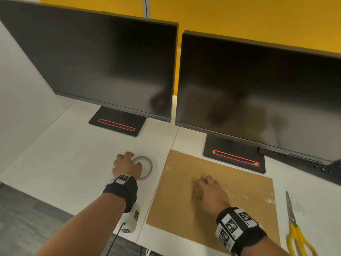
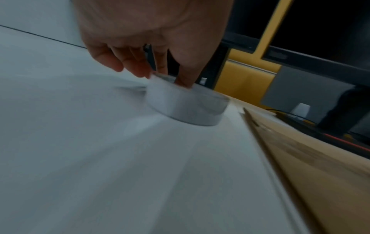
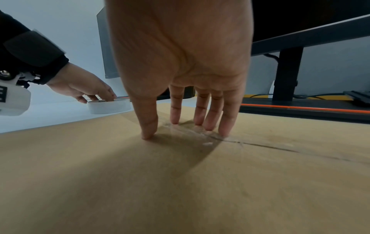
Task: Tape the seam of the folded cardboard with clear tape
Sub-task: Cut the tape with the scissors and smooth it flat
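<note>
Pressing taped cardboard (image 1: 212, 183): right hand (image 1: 210, 194), straight fingers (image 3: 225, 121); left hand (image 1: 127, 166) grips blurred tape roll (image 1: 146, 168).

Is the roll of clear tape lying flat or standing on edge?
Lying flat: the roll of clear tape rests on the white desk, hole upward, left hand gripping it.

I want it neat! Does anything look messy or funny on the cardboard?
Yes. The clear tape across the cardboard looks wrinkled and bubbly, worst near its right edge, by the scissors. The right hand presses it flat.
</note>
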{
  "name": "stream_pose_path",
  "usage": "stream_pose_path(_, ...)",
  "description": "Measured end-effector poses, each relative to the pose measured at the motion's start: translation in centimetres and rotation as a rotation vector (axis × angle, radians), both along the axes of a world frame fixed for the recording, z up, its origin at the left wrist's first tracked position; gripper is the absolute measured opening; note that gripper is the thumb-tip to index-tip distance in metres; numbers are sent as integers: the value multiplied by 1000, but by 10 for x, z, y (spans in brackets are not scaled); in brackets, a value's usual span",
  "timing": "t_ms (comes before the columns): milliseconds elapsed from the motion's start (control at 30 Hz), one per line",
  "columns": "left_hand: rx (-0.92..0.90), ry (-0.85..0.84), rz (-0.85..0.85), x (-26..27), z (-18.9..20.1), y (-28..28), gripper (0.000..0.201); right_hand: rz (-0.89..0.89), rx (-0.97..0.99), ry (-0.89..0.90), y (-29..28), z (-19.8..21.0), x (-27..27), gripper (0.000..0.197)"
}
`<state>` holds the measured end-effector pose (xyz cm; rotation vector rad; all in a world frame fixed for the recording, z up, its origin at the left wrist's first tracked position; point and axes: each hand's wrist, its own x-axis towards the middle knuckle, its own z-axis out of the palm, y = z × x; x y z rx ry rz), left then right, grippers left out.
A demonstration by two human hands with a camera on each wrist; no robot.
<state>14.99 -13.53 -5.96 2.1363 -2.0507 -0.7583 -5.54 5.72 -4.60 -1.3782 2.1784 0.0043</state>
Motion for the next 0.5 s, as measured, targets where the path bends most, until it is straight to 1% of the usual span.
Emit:
stream_pose_path(67,-89,-37,-120,-17,12,10,40,9,-5,-18,2,1,-4,49)
stream_pose_path(133,-159,-82,-317,-39,22,24,43,10,-17,-53,4,3,-9,47)
stream_pose_path(200,-176,-112,-494,-60,29,42,46,-21,-42,-86,9,6,-16,44)
stream_pose_path(267,-149,-85,-644,-77,28,60,49,-58,-65,-83,17,10,-25,43)
stream_pose_path(367,-25,-47,-912,-96,16,88,55,-102,-69,-39,35,12,-41,43)
stream_pose_path(433,53,-77,-1033,-108,7,104,59,-127,-53,-10,48,11,-51,46)
stream_pose_path(500,81,-148,-1105,-118,2,117,62,-133,-24,12,58,9,-59,51)
